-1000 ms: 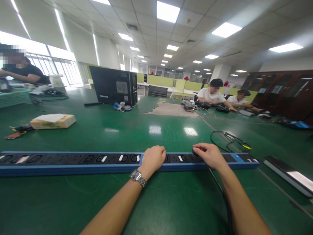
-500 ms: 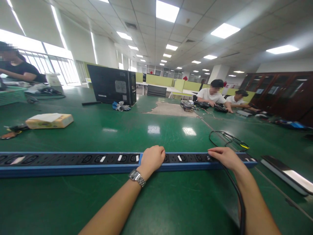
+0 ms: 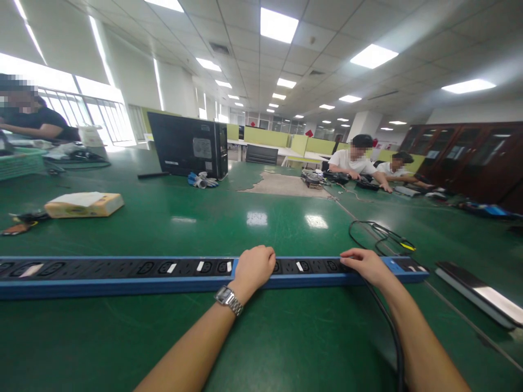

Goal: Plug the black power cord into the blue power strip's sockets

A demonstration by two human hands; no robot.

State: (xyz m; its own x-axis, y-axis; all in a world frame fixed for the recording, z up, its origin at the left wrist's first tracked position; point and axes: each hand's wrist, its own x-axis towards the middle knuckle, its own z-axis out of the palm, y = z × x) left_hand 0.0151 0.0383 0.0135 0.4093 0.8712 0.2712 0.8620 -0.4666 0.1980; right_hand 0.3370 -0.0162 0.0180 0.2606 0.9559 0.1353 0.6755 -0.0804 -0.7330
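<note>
A long blue power strip (image 3: pixel 122 287) with a row of black sockets lies across the green table. My left hand (image 3: pixel 256 267), with a watch (image 3: pixel 229 299) on its wrist, is closed around the middle of the strip. To its right, my right hand (image 3: pixel 365 265) is pinched at the sockets, near the strip's right end. A black power cord (image 3: pixel 391 325) runs from under these fingers down beside my right forearm. Its plug is mostly covered by the fingers, so I cannot tell how deep it sits in a socket.
Behind the strip's right end lies a coiled black cable (image 3: pixel 382 231), with a phone-like flat slab (image 3: pixel 478 291) beside it. A tissue pack (image 3: pixel 84 206), a computer case (image 3: pixel 183 144) and gloves (image 3: pixel 203 180) stand farther back. Several people work around the table.
My right hand has shifted slightly left along the sockets, with the cord following. My left hand stays on the strip.
</note>
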